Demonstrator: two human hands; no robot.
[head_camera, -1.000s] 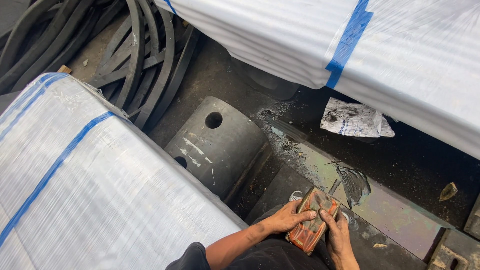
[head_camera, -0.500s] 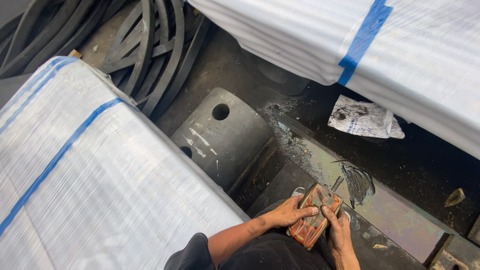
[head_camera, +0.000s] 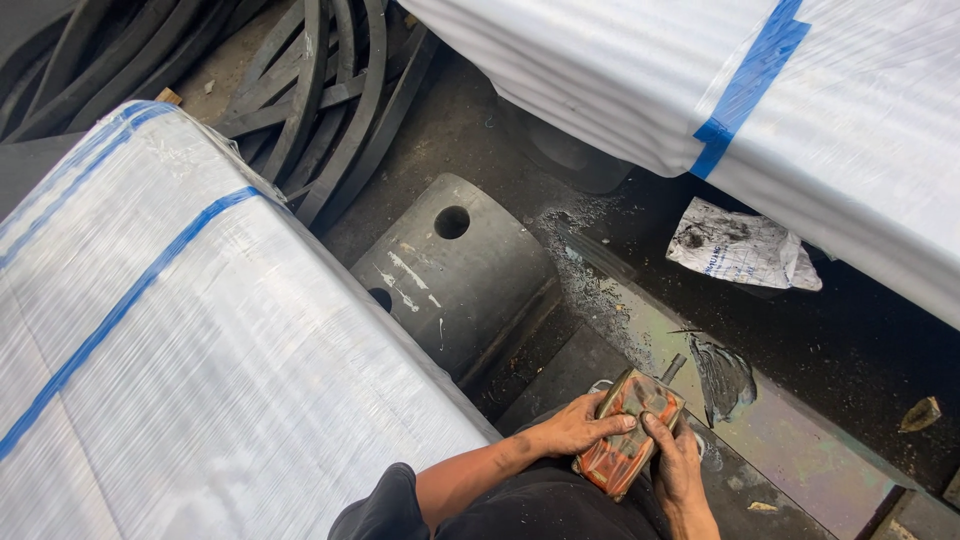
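Control box, orange and grimy, sits low in my view, over a dark lap and just above a greenish metal beam. My left hand grips its left side, fingers curled over the face. My right hand wraps its lower right edge, thumb pressed on top. Both hands closed on it. A short stub sticks out of the box's top end. Left of me, a big white wrapped bale with blue strapping; another bale top right. Between them a grey metal block with holes, black rubber belts top left, a crumpled bag on the dark floor.
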